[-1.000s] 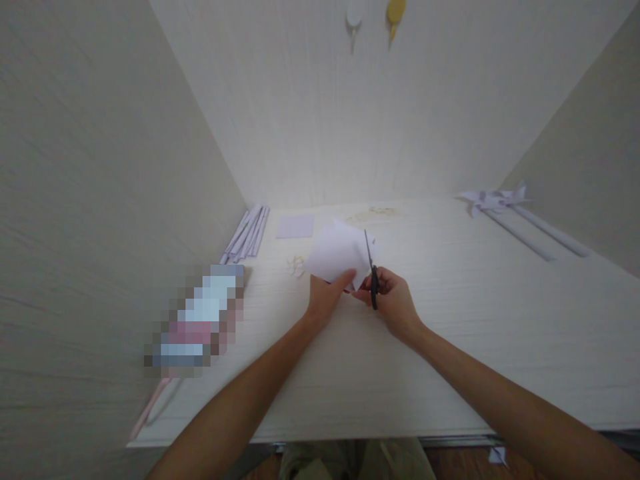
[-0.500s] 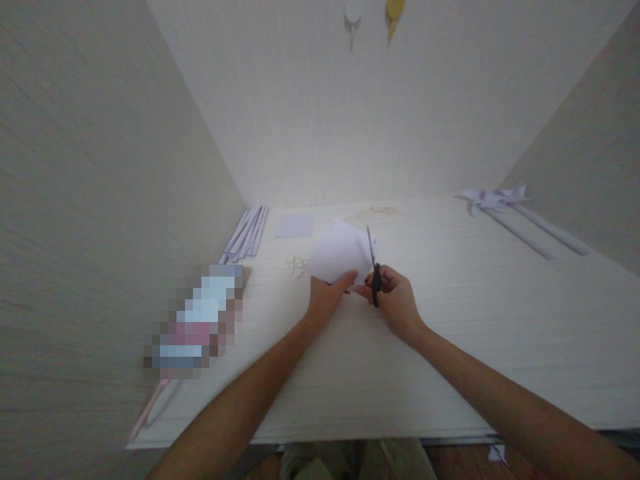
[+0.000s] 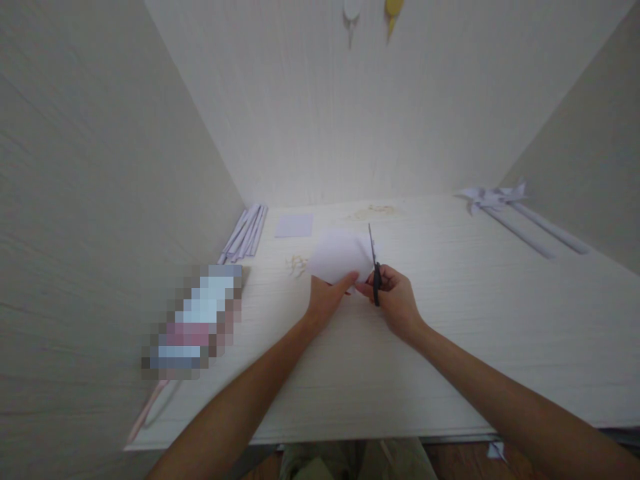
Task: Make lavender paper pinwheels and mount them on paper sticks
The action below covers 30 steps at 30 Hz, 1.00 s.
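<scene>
A white counter (image 3: pixel 500 347) fills the lower half. Two paper pinwheels (image 3: pixel 493 198) on rolled sticks lie at its far right; a pixelated object (image 3: pixel 210 300) sits at left, with rolled paper tubes (image 3: pixel 245 231) beyond it. At centre, the left hand (image 3: pixel 327 297) pinches a white paper sheet (image 3: pixel 340 253), thumb on top. The right hand (image 3: pixel 399 300) grips black-handled scissors (image 3: pixel 377 277), blades pointing away at the sheet's right side. A small paper square (image 3: pixel 294 225) lies beyond, near thin tan strands (image 3: pixel 299 265).

Paper tubes (image 3: pixel 245 232) lie at the rear left corner of the tabletop (image 3: pixel 500 300), pinwheels (image 3: pixel 493 199) near its rear right corner, held sheet (image 3: pixel 336 257) and scissors (image 3: pixel 377 283) between them.
</scene>
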### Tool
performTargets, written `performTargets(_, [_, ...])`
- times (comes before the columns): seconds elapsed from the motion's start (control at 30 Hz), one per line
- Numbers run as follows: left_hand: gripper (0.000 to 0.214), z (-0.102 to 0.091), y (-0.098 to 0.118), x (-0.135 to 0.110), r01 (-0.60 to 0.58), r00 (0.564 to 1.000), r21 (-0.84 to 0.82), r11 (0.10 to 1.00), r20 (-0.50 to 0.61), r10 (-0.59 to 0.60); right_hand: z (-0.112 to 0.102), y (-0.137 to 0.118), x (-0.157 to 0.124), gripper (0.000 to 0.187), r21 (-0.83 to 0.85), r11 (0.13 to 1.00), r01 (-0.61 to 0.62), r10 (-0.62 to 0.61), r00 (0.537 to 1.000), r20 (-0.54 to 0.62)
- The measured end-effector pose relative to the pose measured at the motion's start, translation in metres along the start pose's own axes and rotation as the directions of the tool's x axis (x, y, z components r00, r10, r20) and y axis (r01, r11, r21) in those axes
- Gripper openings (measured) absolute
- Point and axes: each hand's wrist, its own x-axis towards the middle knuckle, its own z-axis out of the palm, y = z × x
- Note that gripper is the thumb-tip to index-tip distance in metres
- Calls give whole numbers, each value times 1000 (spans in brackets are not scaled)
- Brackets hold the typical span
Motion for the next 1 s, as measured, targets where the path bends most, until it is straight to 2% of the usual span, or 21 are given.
performTargets(0.33, [19, 0, -2, 0, -60, 998, -53, 997, -10, 59, -1, -1, -1, 30, 2, 999, -40, 40, 999, 0])
performTargets(0.4, [21, -2, -5, 3, -68, 996, -59, 996, -62, 64, -1, 0, -1, 25, 32, 997, -73, 71, 997, 36])
performTargets(0.5, [25, -8, -12, 12, -67, 978, -81, 994, -201, 50, -2, -3, -2, 22, 103, 981, -163, 149, 980, 128])
performTargets(0.6, [33, -14, -17, 22, -46, 953, -173, 984, -303, -9, -2, -9, -4, 27, 141, 943, -300, 256, 929, 266])
performTargets(0.77, [29, -19, -12, 30, -20, 932, -387, 922, -340, -123, -2, -16, -8, 37, 57, 884, -464, 381, 786, 488])
performTargets(0.87, [24, -20, -7, 32, -25, 915, -493, 869, -361, -178, -3, -18, -11, 38, -33, 878, -477, 416, 728, 546])
performTargets(1.0, [20, -22, -5, 34, -22, 898, -534, 845, -382, -218, -5, -19, -15, 34, -156, 890, -428, 431, 683, 589])
